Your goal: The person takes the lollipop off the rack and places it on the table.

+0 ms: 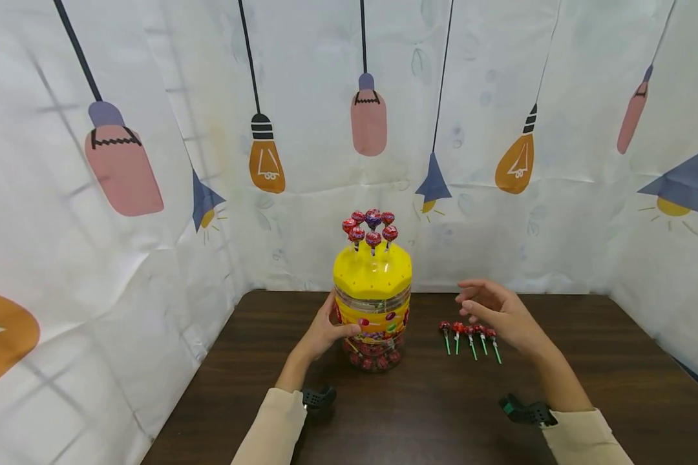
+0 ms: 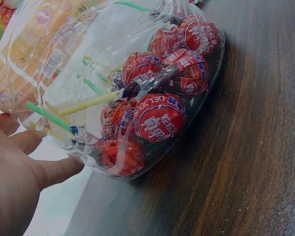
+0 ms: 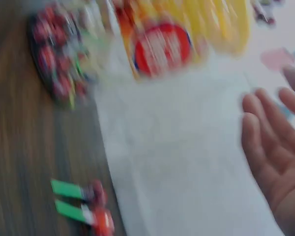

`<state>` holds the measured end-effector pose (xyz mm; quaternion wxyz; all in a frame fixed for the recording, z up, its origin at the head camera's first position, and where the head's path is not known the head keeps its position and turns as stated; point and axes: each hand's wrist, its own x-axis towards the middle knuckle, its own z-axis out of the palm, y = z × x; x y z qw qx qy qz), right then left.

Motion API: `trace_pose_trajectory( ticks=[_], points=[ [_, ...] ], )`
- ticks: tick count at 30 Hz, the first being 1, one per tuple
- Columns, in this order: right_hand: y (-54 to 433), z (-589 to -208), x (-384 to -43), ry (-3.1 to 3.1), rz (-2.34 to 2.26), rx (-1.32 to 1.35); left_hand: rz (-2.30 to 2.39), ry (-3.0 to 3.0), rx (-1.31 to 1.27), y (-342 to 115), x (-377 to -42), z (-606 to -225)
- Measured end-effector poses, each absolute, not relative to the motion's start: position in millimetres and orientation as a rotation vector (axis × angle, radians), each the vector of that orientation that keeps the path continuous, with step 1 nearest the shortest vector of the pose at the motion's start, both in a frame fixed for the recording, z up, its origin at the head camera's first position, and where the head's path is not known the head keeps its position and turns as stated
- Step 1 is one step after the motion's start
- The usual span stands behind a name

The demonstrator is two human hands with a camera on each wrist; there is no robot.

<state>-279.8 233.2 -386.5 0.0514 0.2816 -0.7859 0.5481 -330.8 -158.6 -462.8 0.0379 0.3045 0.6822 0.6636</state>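
Observation:
A clear jar (image 1: 378,320) with a yellow lid (image 1: 373,274) stands upright on the table, wrapped lollipops (image 2: 160,118) lying inside it. My left hand (image 1: 326,332) holds the jar's left side, thumb across the front. Several lollipops (image 1: 373,239) stick up from the lid, their red and purple heads on top. To the right, several lollipops with green sticks (image 1: 471,339) lie in a row, heads toward the back. Over the right end of that row hovers my right hand (image 1: 503,313), fingers loosely bent and holding nothing; it is blurred in the right wrist view.
The dark wooden table (image 1: 407,420) carries the jar and the row. Behind and at the sides hangs a white cloth (image 1: 314,245) printed with lamps. A dark band (image 1: 318,397) circles the left wrist and another band (image 1: 526,410) the right.

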Motion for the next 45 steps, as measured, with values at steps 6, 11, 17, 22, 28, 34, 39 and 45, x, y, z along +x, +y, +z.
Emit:
trace_pose_trajectory(
  ticks=[6,11,17,22,28,34,39,45],
  points=[
    [173,-378,-274,-2.030,1.775,0.933,2.046,2.087,0.908,-163,-329,-466],
    [142,-358,-276,-1.943,1.769,0.868,2.042,2.094,0.890,-164,-328,-468],
    [120,-325,-287,-1.977,1.720,0.827,2.034,2.111,0.901,-161,-328,-465],
    [108,-305,-297,-2.003,1.666,0.834,2.031,2.126,0.899,-160,-328,-463],
    [99,-297,-308,-2.041,1.591,0.878,2.024,2.135,0.890,-161,-328,-463],
    [97,-295,-313,-2.083,1.572,0.907,2.023,2.131,0.884,-160,-328,-463],
    [97,-292,-315,-2.079,1.570,0.913,2.020,2.131,0.870,-159,-330,-464],
    [95,-290,-317,-2.034,1.576,0.887,2.018,2.150,0.868,-159,-330,-463]
  ],
)
